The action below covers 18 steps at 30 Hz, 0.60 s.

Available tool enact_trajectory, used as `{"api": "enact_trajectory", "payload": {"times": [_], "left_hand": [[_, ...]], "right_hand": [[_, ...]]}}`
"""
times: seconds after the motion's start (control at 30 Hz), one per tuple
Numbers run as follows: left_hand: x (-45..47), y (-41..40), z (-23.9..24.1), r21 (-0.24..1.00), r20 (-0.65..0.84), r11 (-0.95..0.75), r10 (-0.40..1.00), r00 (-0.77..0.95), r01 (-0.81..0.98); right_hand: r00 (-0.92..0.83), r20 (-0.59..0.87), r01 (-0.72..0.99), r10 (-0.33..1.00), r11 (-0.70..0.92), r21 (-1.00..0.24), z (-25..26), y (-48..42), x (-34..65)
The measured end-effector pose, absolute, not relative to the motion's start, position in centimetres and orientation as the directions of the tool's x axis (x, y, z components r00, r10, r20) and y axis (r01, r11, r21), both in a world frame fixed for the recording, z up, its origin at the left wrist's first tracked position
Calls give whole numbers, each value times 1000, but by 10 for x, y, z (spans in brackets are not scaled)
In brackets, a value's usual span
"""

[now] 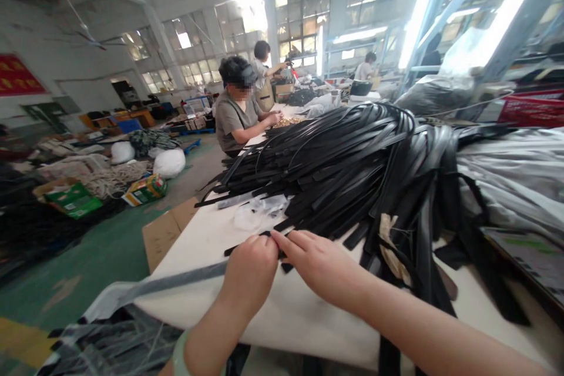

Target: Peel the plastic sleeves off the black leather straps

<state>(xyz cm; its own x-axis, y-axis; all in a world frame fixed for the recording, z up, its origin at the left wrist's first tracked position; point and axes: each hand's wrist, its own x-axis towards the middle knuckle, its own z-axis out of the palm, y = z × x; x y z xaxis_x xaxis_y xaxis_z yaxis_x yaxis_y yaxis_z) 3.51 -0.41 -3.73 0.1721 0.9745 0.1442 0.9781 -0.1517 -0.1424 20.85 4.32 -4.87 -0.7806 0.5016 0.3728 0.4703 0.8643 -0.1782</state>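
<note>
My left hand (254, 267) is closed, knuckles up, over the white table top (317, 317). A short end of a black strap (235, 248) sticks out to its left. My right hand (315, 258) meets it at the fingertips, its fingers pinched together around the same strap. What lies inside the fingers is mostly hidden. A large heap of black straps (335, 158) spreads just beyond both hands. Crumpled clear plastic (259, 211) lies between the heap and my left hand. A greyish strip (185, 279) runs leftward from behind my left wrist.
Plastic-wrapped black strips (114, 341) are below the table's left edge. A cardboard box (170, 232) stands beside it. White plastic-covered material (515, 176) is at the right. One co-worker (238, 108) works at the table's far end, with others farther back.
</note>
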Motion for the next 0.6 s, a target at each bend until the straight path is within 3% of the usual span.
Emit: {"api": "enact_trajectory", "payload": {"times": [0.1,0.2,0.43,0.6], "left_hand": [[21,-4,-34,-156,183,-97,975,125,983],[1,-4,-31,-182,216,-26,974,66,983],[27,-13,-39,-178,179,-119,972,151,977],[31,-24,-45,-159,184,-105,974,134,982]], "right_hand": [[-739,262,517,620,772,-369,-46,54,213],[-740,161,537,653,717,-444,-36,68,224],[-767,265,489,584,800,-347,-34,58,219],[-837,213,428,504,845,-320,-48,37,204]]}}
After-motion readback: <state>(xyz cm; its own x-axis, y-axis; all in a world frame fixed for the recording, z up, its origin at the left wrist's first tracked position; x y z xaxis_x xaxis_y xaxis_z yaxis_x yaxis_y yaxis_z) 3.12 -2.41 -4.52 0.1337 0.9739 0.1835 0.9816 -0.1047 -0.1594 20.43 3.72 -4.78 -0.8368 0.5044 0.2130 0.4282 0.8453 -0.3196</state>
